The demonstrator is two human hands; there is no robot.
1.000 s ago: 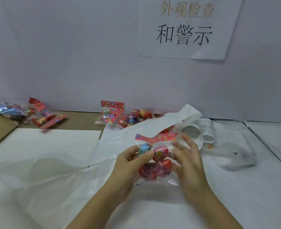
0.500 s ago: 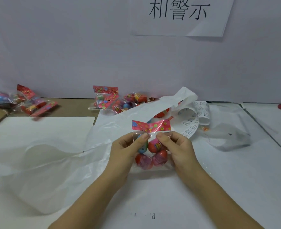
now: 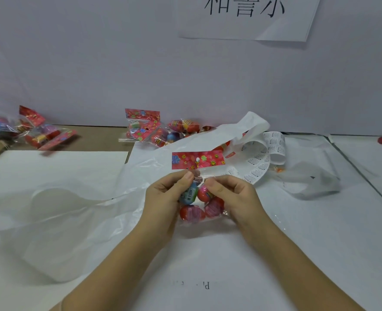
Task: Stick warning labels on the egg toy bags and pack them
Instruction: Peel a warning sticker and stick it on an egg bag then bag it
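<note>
Left hand (image 3: 165, 198): thumb and forefinger pinching the clear film of the egg toy bag (image 3: 199, 205) just under its header card (image 3: 198, 160); right hand (image 3: 232, 196): same pinch on the other side, the two thumbs nearly meeting; bag held up off the table in front of the person, long axis running from the person toward the wall, header end uppermost and farthest; header card red with flower print, its length lying left to right, no wording legible; contents four eggs, one blue egg (image 3: 189, 194) with a barcode-like striped sticker, three red or pink with stickers too blurred to read; behind the right hand, a curled strip of white labels (image 3: 259, 158), black print too small to read; under and left of the hands, a large white plastic bag (image 3: 73, 209) lying open and crumpled; at the wall, centre, a heap of egg toy bags (image 3: 154, 131), and a second heap (image 3: 37, 131) far left; table sheet (image 3: 205, 285) with faint inverted print, one "P" legible; wall sign (image 3: 248, 16), large black characters 和警示, tops cropped
</note>
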